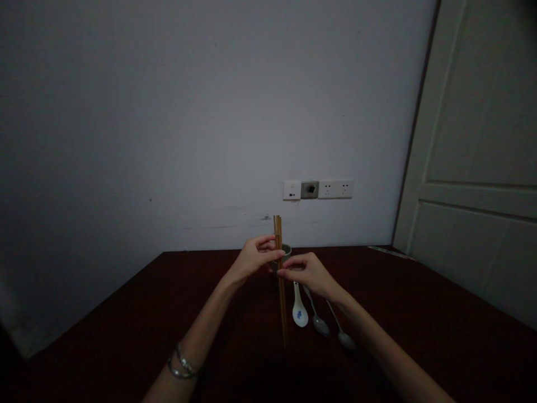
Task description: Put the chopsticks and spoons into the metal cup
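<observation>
Both hands grip a bundle of wooden chopsticks [282,308], held nearly upright with the thin ends pointing down. My left hand [258,254] pinches it near the top, between thumb and fingers. Lower down, my right hand [308,273] is closed on the same bundle with its fingertips. Behind the hands stands a grey cup or bowl [287,251], partly covered by them. On the table right of the chopsticks lie a white soup spoon [299,314] with a blue pattern and two metal spoons [320,326] [346,339]; my right hand and forearm pass close to their handles.
A dark red table [176,313] reaches back to a grey wall [210,140]. Sockets and a switch plate [309,190] are set in the wall. A pale door [478,168] rises on the right, and a flat strip [390,252] lies near the table's back right corner.
</observation>
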Available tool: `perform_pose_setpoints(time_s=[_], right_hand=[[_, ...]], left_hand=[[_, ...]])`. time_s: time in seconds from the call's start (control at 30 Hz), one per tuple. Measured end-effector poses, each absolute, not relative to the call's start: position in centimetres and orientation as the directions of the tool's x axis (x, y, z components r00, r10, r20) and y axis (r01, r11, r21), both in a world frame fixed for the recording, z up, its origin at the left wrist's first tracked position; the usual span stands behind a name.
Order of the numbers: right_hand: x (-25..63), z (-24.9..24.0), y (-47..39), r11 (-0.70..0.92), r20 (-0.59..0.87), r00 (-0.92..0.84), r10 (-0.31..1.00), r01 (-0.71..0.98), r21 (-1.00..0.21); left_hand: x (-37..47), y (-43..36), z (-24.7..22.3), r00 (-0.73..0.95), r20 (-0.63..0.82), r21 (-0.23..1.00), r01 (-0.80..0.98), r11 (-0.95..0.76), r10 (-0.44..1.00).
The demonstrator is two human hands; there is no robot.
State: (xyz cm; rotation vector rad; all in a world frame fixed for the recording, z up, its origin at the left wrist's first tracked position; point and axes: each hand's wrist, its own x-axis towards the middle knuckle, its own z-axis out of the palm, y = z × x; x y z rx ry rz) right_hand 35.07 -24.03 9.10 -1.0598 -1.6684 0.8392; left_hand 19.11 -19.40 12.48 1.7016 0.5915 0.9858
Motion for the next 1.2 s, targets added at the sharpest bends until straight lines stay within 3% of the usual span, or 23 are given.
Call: perform_pose_setpoints(time_s=[0.2,0.37,0.63,0.73,0.87,1.2], right_hand=[[35.9,9.2,-23.0,0.319,0.315,-0.058,0.947,0.266,-0.910],[37.5,12.0,-20.3,0.385,0.398,-0.022,0.917,0.314,-0.868],[40.0,17.6,-13.3,0.448,0.474,0.163,0.865,0.174,-0.877],[40.6,18.0,-10.8,0.452,0.486,0.226,0.844,0.186,-0.872],[40.7,17.2,-8.0,0.451,0.498,0.250,0.830,0.223,-0.864],[41.5,11.9,-4.1,0.323,0.417,0.230,0.879,0.357,-0.877]], left_hand=[[17.8,-16.0,11.0,0.452,0.331,0.943,-0.118,-0.313,0.828],[16.3,-11.2,6.9,0.231,0.207,0.977,-0.105,-0.187,0.951],[15.2,-7.2,-0.9,0.069,0.060,0.990,-0.133,-0.051,0.996],[15.2,-7.0,-3.0,0.052,0.027,0.995,-0.099,-0.022,0.998],[15.0,-6.7,-4.3,0.094,0.103,0.994,-0.042,-0.100,0.990],[15.3,-5.9,-5.1,0.128,0.150,0.986,0.059,-0.158,0.980]])
